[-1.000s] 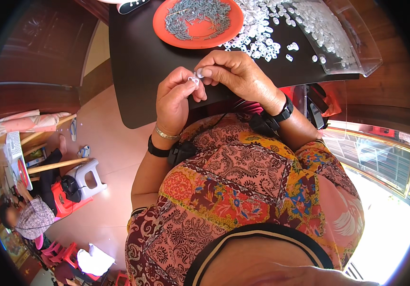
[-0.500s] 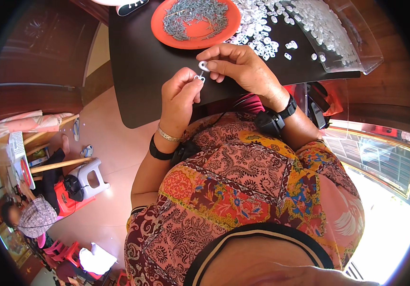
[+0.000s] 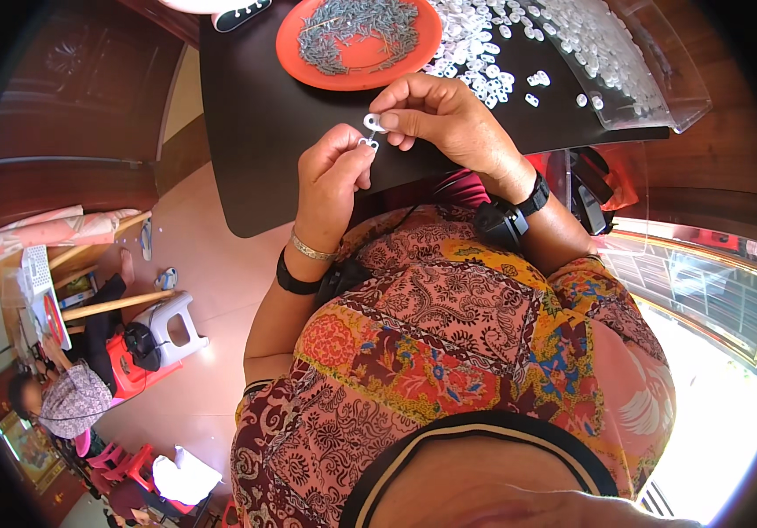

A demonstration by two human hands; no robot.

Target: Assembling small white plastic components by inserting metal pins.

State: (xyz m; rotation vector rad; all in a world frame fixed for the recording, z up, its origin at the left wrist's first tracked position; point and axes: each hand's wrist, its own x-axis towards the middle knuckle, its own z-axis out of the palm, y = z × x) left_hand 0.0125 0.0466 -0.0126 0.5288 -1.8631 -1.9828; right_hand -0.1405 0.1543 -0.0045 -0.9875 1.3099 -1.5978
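Note:
My left hand (image 3: 331, 172) is closed, pinching a small white plastic piece (image 3: 369, 143) between thumb and forefinger. My right hand (image 3: 454, 125) holds another white two-holed plastic piece (image 3: 372, 122) by its end, just above the first. A thin grey pin, seemingly a screw, shows in the narrow gap between the two pieces; which one it sits in I cannot tell. Beyond my hands lies an orange-red plate (image 3: 356, 82) with a heap of grey screws (image 3: 352, 40). To its right, many more white two-holed pieces (image 3: 486, 81) are spread out.
Under my hands is a black tabletop (image 3: 259, 150). A clear plastic tray (image 3: 679, 113) of white pieces stands at its right. On the far left another person (image 3: 75, 400) sits near a grey stool (image 3: 171, 330). A shoe (image 3: 242, 15) shows at the table's far left.
Both hands keep the same grip and almost the same place. The view has shifted slightly; the white pieces stay close together.

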